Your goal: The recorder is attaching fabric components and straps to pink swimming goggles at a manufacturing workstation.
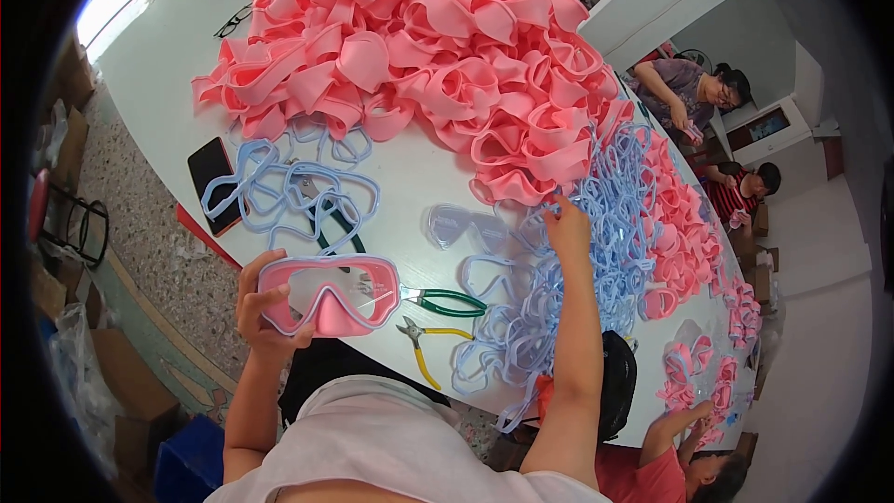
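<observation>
Overhead: white worktable (168, 65) under pink mask skirts (447, 47), left hand (261, 303) gripping pink swim mask (328, 293), right hand (566, 224) pinching blue frames (615, 205), speckled floor (158, 251)

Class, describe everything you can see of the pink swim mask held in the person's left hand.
The pink swim mask has a soft-looking pink skirt with a nose pocket, a pale blue rim and a clear single lens. It looks like rubbery silicone. No strap shows. The left hand grips its left end, holding it level, lens up, above the white table edge. Beside it lie green-handled pliers.
</observation>
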A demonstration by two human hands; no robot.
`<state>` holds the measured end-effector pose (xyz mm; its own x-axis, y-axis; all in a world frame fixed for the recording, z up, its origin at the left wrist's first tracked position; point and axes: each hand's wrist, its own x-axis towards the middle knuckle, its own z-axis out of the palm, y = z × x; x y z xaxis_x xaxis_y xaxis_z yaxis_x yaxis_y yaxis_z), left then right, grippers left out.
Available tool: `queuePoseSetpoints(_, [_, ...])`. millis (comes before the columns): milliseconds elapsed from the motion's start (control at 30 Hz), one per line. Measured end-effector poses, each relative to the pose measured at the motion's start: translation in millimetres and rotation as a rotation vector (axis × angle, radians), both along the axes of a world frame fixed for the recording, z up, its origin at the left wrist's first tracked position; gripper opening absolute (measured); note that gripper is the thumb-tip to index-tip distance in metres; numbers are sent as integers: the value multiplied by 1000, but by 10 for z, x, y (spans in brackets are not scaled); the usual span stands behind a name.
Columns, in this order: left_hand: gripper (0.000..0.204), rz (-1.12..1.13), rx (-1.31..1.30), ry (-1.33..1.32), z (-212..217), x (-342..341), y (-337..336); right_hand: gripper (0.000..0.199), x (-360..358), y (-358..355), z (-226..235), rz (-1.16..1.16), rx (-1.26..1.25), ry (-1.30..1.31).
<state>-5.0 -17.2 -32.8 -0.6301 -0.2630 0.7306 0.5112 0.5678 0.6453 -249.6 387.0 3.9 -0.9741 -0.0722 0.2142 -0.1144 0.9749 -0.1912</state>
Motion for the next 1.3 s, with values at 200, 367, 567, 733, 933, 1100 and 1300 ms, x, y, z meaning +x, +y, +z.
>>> queuePoseSetpoints(200, [49,-17,52,16,4,34,12,18,80,-79,210,-57,-271,127])
queuePoseSetpoints(367, [52,19,53,19,66,-17,34,22,636,-507,938,76,-40,430])
queuePoseSetpoints(567, [57,-118,-8,80,133,-138,170,24,1311,-1126,1377,477,-760,-20])
queuePoseSetpoints(733, [75,-176,-52,163,90,-109,217,32,1425,-1485,1428,876,-947,-646])
queuePoseSetpoints(933, [104,-221,68,146,100,-41,263,19,1555,-1780,1204,738,-1056,-1015])
queuePoseSetpoints(1100, [108,-237,36,140,71,22,249,9,1576,-1883,1055,774,-707,-562])
queuePoseSetpoints(1300, [85,-215,-54,221,191,100,205,20,1581,-1869,872,959,-522,-58])
